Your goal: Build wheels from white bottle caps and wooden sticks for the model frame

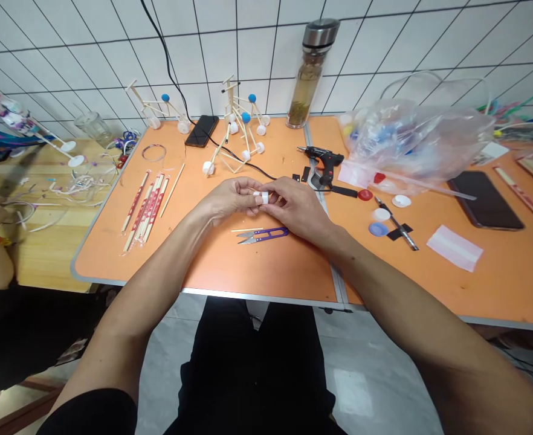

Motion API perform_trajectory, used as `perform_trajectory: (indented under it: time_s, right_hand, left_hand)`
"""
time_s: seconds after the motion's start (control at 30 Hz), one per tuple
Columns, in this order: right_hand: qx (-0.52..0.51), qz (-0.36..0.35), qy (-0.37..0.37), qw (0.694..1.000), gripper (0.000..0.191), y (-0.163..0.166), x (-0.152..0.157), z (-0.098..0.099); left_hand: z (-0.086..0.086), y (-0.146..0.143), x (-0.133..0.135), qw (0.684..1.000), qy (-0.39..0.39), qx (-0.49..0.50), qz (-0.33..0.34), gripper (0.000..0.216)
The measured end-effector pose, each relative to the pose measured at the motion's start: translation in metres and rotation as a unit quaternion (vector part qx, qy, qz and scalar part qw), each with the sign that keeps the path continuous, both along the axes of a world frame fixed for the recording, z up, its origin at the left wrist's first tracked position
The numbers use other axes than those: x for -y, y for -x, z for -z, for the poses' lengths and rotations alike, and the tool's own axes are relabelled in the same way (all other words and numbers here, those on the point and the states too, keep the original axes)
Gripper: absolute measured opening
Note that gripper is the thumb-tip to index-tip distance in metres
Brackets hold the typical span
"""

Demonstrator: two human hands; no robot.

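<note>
Between my two hands, above the orange table (212, 266), is a small white piece (263, 197) that looks like a bottle cap. The fingertips of my left hand (234, 198) pinch it from the left, and those of my right hand (292, 204) close on it from the right. My fingers partly cover it, so its exact shape is hard to make out. Just below my hands lie purple thread snips (271, 234) with their blades pointing left. A short thin stick (247, 229) rests right beside the blades.
Stick models (232, 130) with white caps stand at the back. Wrapped chopsticks (151, 208) lie left. On the right are a black glue gun (324, 160), loose caps (378, 229), a pen (397, 225), a plastic bag (411, 136) and a phone (486, 199). A glass bottle (309, 84) stands by the wall.
</note>
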State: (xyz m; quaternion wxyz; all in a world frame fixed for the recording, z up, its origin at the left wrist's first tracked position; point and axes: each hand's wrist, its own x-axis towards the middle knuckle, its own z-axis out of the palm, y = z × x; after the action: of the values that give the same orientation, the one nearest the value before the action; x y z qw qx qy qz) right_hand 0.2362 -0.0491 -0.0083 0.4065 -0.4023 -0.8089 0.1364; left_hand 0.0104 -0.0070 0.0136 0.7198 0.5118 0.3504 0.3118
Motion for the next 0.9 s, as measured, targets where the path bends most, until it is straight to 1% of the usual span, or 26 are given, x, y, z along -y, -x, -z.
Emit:
perform_trajectory:
  time_s: [0.07, 0.17, 0.3, 0.37, 0.43, 0.6, 0.73, 0.83, 0.9]
  right_hand:
    - [0.010, 0.003, 0.005, 1.000, 0.022, -0.002, -0.001, 0.000]
    - [0.018, 0.025, 0.013, 0.999, 0.023, -0.007, -0.003, -0.001]
    - [0.014, 0.048, 0.025, 0.998, 0.033, -0.011, -0.004, -0.003]
    - [0.017, 0.049, 0.030, 0.998, 0.038, -0.012, -0.004, -0.004]
    - [0.023, 0.050, 0.033, 0.998, 0.039, -0.011, -0.004, -0.004]
    - [0.020, 0.057, 0.029, 0.998, 0.030, -0.008, -0.002, -0.005]
    - [0.005, 0.035, 0.035, 0.999, 0.024, -0.007, 0.000, -0.007]
    - [-0.003, -0.001, 0.020, 1.000, 0.025, -0.006, 0.001, -0.007]
    - [0.001, -0.009, 0.014, 1.000, 0.027, -0.006, 0.001, -0.006]
  left_hand:
    - [0.000, 0.001, -0.001, 1.000, 0.001, -0.008, -0.002, 0.045]
    - [-0.003, 0.003, -0.002, 1.000, 0.013, -0.020, -0.011, 0.039]
    - [-0.006, 0.006, -0.003, 0.998, 0.046, -0.001, -0.039, 0.032]
    - [-0.006, 0.006, -0.003, 0.998, 0.050, 0.009, -0.035, 0.035]
    - [-0.005, 0.006, -0.003, 0.999, 0.045, 0.016, -0.024, 0.041]
    - [0.000, 0.005, -0.005, 0.999, 0.025, 0.018, -0.010, 0.054]
    - [-0.003, 0.002, -0.002, 1.000, 0.009, 0.000, -0.001, 0.049]
    - [-0.007, 0.000, 0.002, 1.000, 0.003, -0.025, -0.004, 0.040]
    - [-0.010, -0.001, 0.004, 0.999, 0.006, -0.041, -0.009, 0.036]
